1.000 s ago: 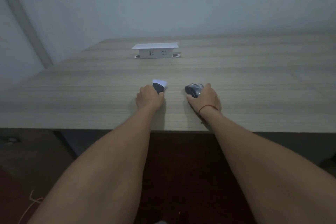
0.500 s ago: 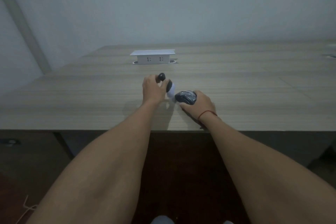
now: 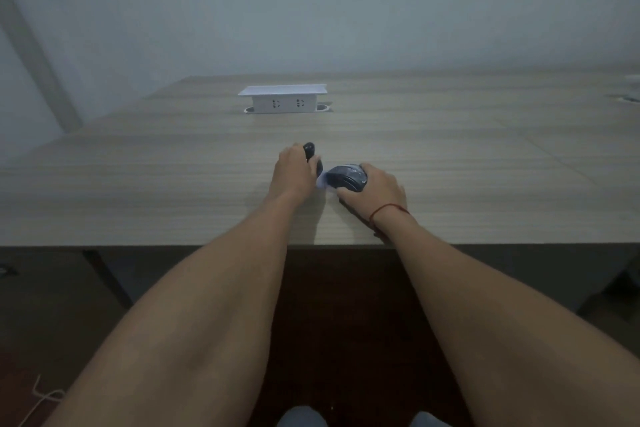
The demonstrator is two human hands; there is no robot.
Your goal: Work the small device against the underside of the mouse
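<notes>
The right hand (image 3: 377, 189) holds a dark mouse (image 3: 346, 177) just above the tabletop (image 3: 138, 191). The left hand (image 3: 292, 172) pinches a small dark piece (image 3: 309, 150) beside it. The mouse looks light, hard and smooth, so it is best gripped by its sides.

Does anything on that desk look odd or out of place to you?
Nothing looks spilled or broken. The right hand grips a dark computer mouse tilted up off the desk. The left hand holds a small dark object, too dim to identify. The white socket box stands raised from the desktop.
</notes>
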